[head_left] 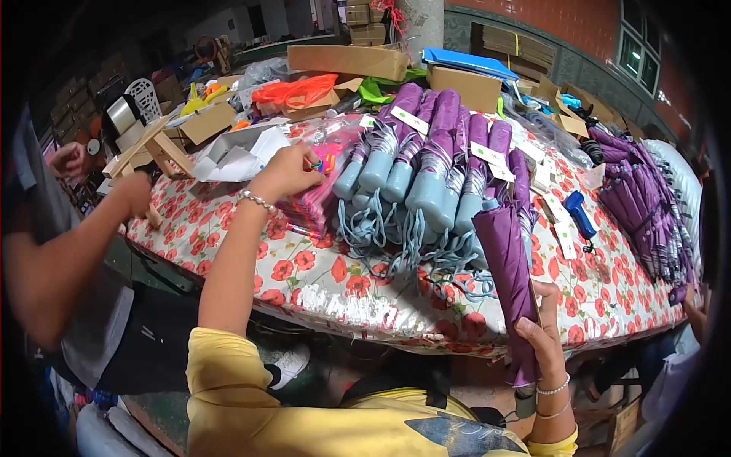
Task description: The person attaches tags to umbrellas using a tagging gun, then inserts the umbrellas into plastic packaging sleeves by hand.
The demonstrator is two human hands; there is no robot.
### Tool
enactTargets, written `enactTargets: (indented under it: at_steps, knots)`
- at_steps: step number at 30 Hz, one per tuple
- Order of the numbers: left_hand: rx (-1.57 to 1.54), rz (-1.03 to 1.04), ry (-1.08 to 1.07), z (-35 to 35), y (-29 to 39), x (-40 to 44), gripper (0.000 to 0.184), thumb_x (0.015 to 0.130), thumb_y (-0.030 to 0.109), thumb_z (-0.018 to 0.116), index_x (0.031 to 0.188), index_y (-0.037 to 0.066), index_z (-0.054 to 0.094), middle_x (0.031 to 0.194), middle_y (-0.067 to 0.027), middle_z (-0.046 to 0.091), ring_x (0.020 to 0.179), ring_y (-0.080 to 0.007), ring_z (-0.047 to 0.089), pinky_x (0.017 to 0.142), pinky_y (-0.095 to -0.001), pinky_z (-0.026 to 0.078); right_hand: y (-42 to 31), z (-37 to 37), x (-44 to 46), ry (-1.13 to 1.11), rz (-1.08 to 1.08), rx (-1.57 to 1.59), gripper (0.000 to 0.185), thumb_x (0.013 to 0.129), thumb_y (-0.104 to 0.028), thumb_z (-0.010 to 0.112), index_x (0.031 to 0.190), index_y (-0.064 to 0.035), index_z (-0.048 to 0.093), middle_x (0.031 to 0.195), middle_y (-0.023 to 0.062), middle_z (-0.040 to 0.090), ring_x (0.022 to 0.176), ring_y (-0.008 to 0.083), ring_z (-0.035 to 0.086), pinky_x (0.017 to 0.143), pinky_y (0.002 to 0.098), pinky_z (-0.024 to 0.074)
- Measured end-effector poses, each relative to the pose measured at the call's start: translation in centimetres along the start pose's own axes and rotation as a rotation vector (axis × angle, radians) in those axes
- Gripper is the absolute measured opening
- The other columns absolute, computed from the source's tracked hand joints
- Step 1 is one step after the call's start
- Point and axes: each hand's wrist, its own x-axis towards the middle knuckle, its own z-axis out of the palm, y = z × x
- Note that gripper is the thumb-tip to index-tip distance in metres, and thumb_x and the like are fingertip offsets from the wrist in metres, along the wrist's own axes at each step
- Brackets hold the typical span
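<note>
My right hand (542,327) is wrapped round a folded purple umbrella (505,266), which stands nearly upright at the table's front edge. Over the table, my left hand (292,172) is closed at the fingertips beside pink patterned plastic packets (311,202). A small dark green bit shows at those fingertips, too small to name. Between my hands lies a pile of folded purple umbrellas (438,145) with grey-blue handles (426,190) pointing toward me. Grey-blue wrist cords (415,236) hang from the handles, and white tags (487,154) lie on several umbrellas.
Red-flowered cloth covers the table (358,286). A blue pistol-shaped tool (580,215) lies right of the pile, near more purple umbrellas (647,206). An open white box (240,152) and wooden stand (161,152) are at left. Another person's arm (84,244) reaches in there.
</note>
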Motion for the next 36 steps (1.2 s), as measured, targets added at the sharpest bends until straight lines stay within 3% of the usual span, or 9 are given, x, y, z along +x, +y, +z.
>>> enactTargets:
  at_steps: [5, 9, 17, 21, 23, 26, 30, 33, 36]
  knots:
    - [0.135, -0.042, 0.198, -0.7, 0.1, 0.2, 0.023, 0.071, 0.019, 0.069, 0.082, -0.001, 0.068, 0.065, -0.0138, 0.065, 0.058, -0.0237, 0.063, 0.060, -0.0336, 0.051, 0.1, 0.5, -0.2, -0.006, -0.036, 0.038, 0.058, 0.074, -0.021, 0.063, 0.124, -0.0050, 0.038, 0.116, 0.0076, 0.036, 0.112, 0.0171, 0.038, 0.097, 0.0287, 0.0309]
    - [-0.529, -0.174, 0.198, -3.1, 3.7, -1.6, 0.013, 0.078, 0.008, 0.069, 0.083, -0.004, 0.067, 0.069, -0.0033, 0.065, 0.062, -0.0053, 0.057, 0.056, -0.0197, 0.045, -0.3, 0.6, -1.1, -0.004, 0.013, 0.127, 0.058, 0.075, -0.021, 0.064, 0.124, -0.0050, 0.038, 0.117, 0.0072, 0.037, 0.109, 0.0162, 0.040, 0.094, 0.0270, 0.0334]
    - [-0.948, -0.129, -0.037, -2.1, 12.7, -3.9, 0.010, 0.081, 0.011, 0.068, 0.079, 0.003, 0.062, 0.074, -0.0006, 0.063, 0.062, -0.0059, 0.056, 0.058, -0.0204, 0.047, -1.1, 0.6, -2.0, -0.047, 0.072, 0.198, 0.054, 0.079, -0.017, 0.062, 0.126, -0.0051, 0.038, 0.119, 0.0076, 0.039, 0.113, 0.0172, 0.039, 0.097, 0.0283, 0.0309]
    - [-1.091, -0.175, -0.399, 1.4, 17.4, -0.3, 0.007, 0.078, 0.010, 0.063, 0.082, 0.007, 0.058, 0.080, -0.0010, 0.062, 0.065, -0.0054, 0.056, 0.052, -0.0198, 0.044, -1.9, -0.7, -2.3, 0.013, 0.015, 0.037, 0.058, 0.078, -0.020, 0.060, 0.127, -0.0109, 0.032, 0.111, 0.0071, 0.042, 0.071, 0.0106, 0.053, 0.059, 0.0229, 0.0463]
    - [-1.000, -0.124, -0.396, 4.9, 20.7, 2.9, 0.025, 0.076, 0.005, 0.062, 0.100, 0.004, 0.055, 0.083, -0.0035, 0.063, 0.068, -0.0071, 0.058, 0.055, -0.0203, 0.046, -2.7, -1.8, -3.1, 0.074, -0.003, 0.041, 0.056, 0.079, -0.021, 0.060, 0.127, -0.0106, 0.032, 0.113, 0.0056, 0.040, 0.078, 0.0101, 0.051, 0.061, 0.0223, 0.0454]
    - [-1.178, 0.134, -0.325, 7.2, 27.2, 7.8, 0.052, 0.077, 0.001, 0.060, 0.126, 0.000, 0.043, 0.090, -0.0074, 0.064, 0.072, -0.0103, 0.060, 0.060, -0.0204, 0.048, -3.0, -3.8, -4.8, 0.210, -0.131, 0.145, 0.051, 0.084, -0.015, 0.060, 0.128, -0.0098, 0.035, 0.113, 0.0048, 0.042, 0.096, 0.0083, 0.047, 0.082, 0.0225, 0.0403]
    - [-1.128, 0.624, 0.506, 4.4, 35.2, 13.3, 0.036, 0.081, 0.001, 0.058, 0.117, -0.002, 0.056, 0.101, -0.0079, 0.064, 0.085, -0.0135, 0.061, 0.072, -0.0237, 0.050, -3.9, -6.7, -9.0, 0.459, -0.166, 0.204, 0.052, 0.082, -0.011, 0.060, 0.128, -0.0093, 0.035, 0.115, 0.0060, 0.045, 0.098, 0.0099, 0.048, 0.084, 0.0226, 0.0402]
    - [-1.434, 0.782, 0.610, 4.3, 40.3, 9.3, 0.026, 0.089, 0.000, 0.047, 0.113, -0.009, 0.053, 0.090, -0.0104, 0.065, 0.079, -0.0128, 0.062, 0.074, -0.0215, 0.049, -3.4, -8.5, -12.0, 0.623, -0.230, 0.172, 0.052, 0.080, -0.011, 0.060, 0.126, -0.0068, 0.036, 0.118, 0.0068, 0.045, 0.101, 0.0111, 0.048, 0.086, 0.0234, 0.0400]
    - [-1.093, 0.722, 0.458, 11.7, 38.0, 6.1, 0.027, 0.078, 0.003, 0.060, 0.103, -0.004, 0.064, 0.080, -0.0044, 0.066, 0.062, -0.0057, 0.051, 0.054, -0.0245, 0.040, -2.8, -9.4, -15.0, 0.691, -0.185, 0.127, 0.051, 0.080, -0.011, 0.061, 0.125, -0.0065, 0.037, 0.120, 0.0072, 0.044, 0.103, 0.0118, 0.047, 0.087, 0.0237, 0.0396]
